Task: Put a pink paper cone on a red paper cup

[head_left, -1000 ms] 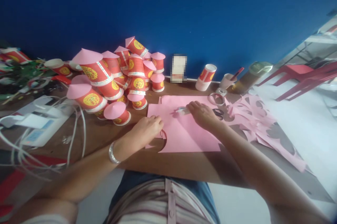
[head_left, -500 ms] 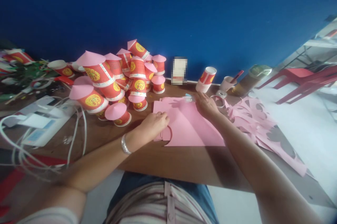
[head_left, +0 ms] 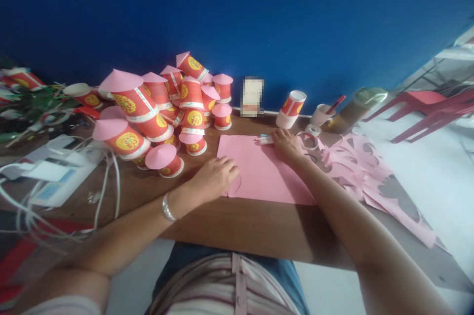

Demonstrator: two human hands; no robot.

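Observation:
My left hand is at the left edge of a sheet of pink paper, its fingers curled over the edge and its thumb hidden. Beside those fingertips a circle outline shows on the paper. At the sheet's upper right, my right hand is closed around a slim white-and-blue object, whose tip points left; its kind is too blurred to make out. A roll of tape lies just right of this hand. Cut pink paper scraps are heaped further right.
Red cups with pink cone tops are stacked at the left. A white power strip with cables lies nearer on that side. Behind the paper stand a red-and-white cup, a pen cup and a bottle by the blue wall.
The top pink sheet has shifted left and now covers the sheet edges that showed at its left. My left hand has flattened slightly; my right hand stays near the upper right.

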